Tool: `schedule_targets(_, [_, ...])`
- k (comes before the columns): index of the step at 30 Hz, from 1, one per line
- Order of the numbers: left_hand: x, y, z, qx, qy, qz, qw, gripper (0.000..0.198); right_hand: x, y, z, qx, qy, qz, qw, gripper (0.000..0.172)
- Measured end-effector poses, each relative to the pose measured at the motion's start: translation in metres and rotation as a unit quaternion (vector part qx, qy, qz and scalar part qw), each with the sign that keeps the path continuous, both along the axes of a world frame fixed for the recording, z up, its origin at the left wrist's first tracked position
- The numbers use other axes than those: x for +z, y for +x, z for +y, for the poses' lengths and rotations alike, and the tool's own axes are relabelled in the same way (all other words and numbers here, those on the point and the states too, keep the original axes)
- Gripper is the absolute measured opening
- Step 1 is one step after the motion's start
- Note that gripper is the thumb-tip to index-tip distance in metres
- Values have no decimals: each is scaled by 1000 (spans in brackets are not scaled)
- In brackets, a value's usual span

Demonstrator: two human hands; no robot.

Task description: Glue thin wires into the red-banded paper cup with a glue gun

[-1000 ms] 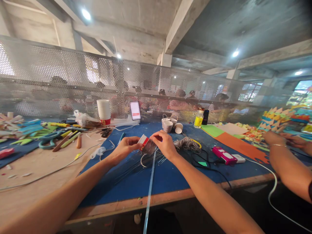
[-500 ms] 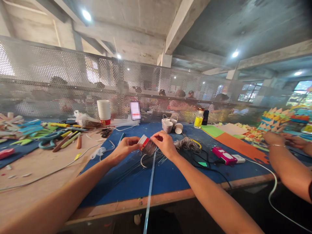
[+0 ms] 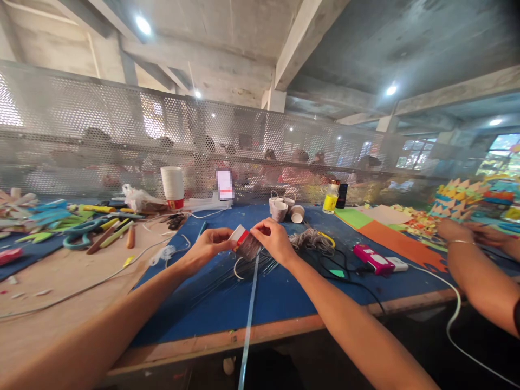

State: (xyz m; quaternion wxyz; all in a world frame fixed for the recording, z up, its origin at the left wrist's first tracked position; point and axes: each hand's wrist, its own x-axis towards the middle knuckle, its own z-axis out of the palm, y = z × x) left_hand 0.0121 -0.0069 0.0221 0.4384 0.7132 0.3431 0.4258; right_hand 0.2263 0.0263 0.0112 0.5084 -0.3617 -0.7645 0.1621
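Observation:
Held tilted above the blue mat is a small paper cup (image 3: 239, 236), white and red at one end, with a greyish-brown lower part that looks wrapped or see-through. My left hand (image 3: 211, 244) pinches its white end between thumb and fingers. At the other end, the fingertips of my right hand (image 3: 271, 236) are pinched together against the cup; what lies between them is too small to make out. A pale blue strip (image 3: 251, 314) runs from below the cup over the table edge. Dark thin strands (image 3: 221, 283) lie under my hands.
Small cord-covered cups (image 3: 278, 210) stand behind my hands, beside a grey cord bundle (image 3: 311, 241). Stacked paper cups (image 3: 172, 184), scissors (image 3: 81, 234) and tools are at left. A yellow-labelled bottle (image 3: 330, 198), pink box (image 3: 372, 259) and another person's arm (image 3: 479, 271) are at right.
Almost nothing differs. The cup has tipped very slightly between my hands, and both hands keep the same grip and place.

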Motion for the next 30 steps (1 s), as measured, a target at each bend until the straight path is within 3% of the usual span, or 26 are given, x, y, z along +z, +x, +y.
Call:
schedule_targets(21, [4,2,-6,-18,-17,-2,1000,20,-5,5,10,29,-54,-23,998,17])
schedule_targets(30, [-3,1,0,-24,-18,-3,1000,21,-5,5,11,29,-70,-34,997,18])
